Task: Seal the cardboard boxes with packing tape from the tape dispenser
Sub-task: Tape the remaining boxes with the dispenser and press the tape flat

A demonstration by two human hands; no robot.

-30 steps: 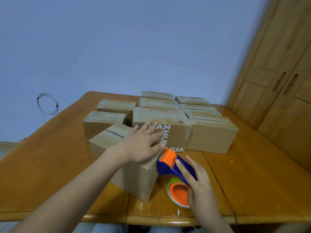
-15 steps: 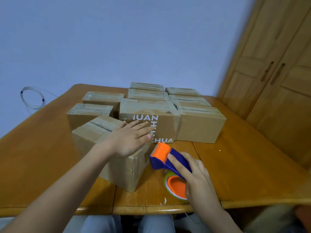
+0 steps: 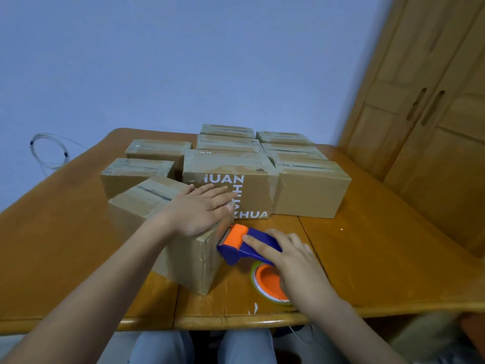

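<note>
Taping the near box [image 3: 147,206] is the step in hand, as we judge it — it sits skewed near the front edge of the table [image 3: 367,258], in front of the rows of boxes [image 3: 309,185] that fill the middle and back. Our left hand [image 3: 199,211] lies flat on its top, fingers straight, pressing the flaps down at the right-hand end. Our right hand [image 3: 294,261] is curled round the dispenser [image 3: 246,245], forefinger stretched along its blue body, the orange head touching the box's upper right edge. The tape roll [image 3: 270,285] hangs low beside the front edge.

Whether a strip already runs along the top seam we cannot tell; the hand hides that end. A glossy film seems to show on the side just under the head.

Next, we think, the tape must be cut against the blade — a firm tilt of the head while the left hand pins the box.
</note>
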